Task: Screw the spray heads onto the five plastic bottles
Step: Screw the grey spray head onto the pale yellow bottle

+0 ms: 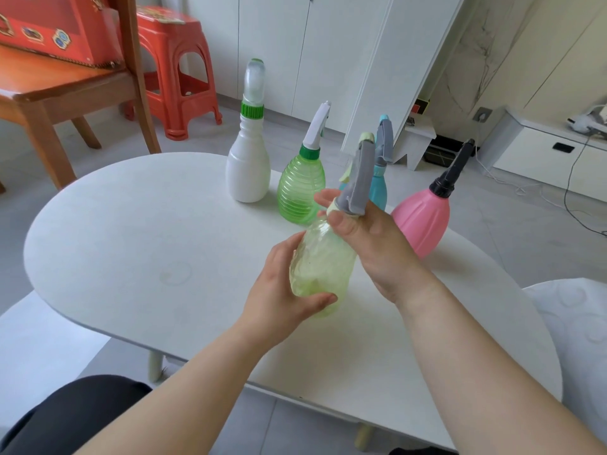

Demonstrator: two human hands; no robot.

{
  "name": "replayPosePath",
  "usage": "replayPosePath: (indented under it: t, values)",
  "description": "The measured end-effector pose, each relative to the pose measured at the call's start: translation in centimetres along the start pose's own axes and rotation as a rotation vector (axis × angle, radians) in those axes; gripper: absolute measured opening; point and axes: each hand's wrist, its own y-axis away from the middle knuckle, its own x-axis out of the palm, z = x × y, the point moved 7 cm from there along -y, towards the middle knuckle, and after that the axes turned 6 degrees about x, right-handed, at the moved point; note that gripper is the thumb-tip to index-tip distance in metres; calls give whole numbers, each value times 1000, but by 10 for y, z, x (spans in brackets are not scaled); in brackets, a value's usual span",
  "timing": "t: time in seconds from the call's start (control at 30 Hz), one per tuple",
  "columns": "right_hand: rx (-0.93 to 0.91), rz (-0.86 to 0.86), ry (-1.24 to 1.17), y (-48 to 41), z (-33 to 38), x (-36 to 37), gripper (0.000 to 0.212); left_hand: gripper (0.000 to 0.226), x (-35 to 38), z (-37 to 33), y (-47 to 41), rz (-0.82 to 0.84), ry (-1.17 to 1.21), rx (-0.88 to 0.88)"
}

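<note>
On the white oval table (131, 241) stand a white bottle (248, 169), a pink bottle (422, 221), a ribbed green bottle (300, 188) and a teal bottle (377, 188) (half hidden), all with heads on. Above the table, the left hand (279, 297) grips the tilted pale green bottle (320, 264); the right hand (377, 251) pinches its grey spray head (359, 178) at the collar.

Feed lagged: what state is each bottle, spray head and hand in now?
White bottle: upright on table, head on.
Green ribbed bottle: upright, head on.
Teal bottle: upright, head on, partly hidden.
Pink bottle: upright, black head on.
Pale green bottle: lifted, tilted, gripped by left hand.
Grey spray head: on its neck, pinched by right hand.
</note>
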Motion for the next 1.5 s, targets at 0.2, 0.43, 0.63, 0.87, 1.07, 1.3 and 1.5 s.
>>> replayPosePath:
  t: [0.2,0.43,0.63,0.87,1.07,1.3,1.5]
  values:
    - [-142,-538,121,9,-1,-4,20,86,4,-5,6,-136,-126,17]
    - [-179,-322,64,13,1,-7,18,87,3,-3,2,-111,-124,18]
    - [-111,-569,88,5,0,-7,32,87,2,-4,4,-178,-161,32]
    - [-63,-108,-101,-4,2,-5,17,92,-16,9,-7,104,146,-55]
    - [10,-104,-32,-7,0,0,22,84,0,16,-6,224,219,-154]
    - [-22,-370,-57,-9,4,-7,21,91,3,11,-1,55,121,-120]
    - [-114,66,-392,-4,26,-17,15,83,-17,-14,-1,348,424,-55]
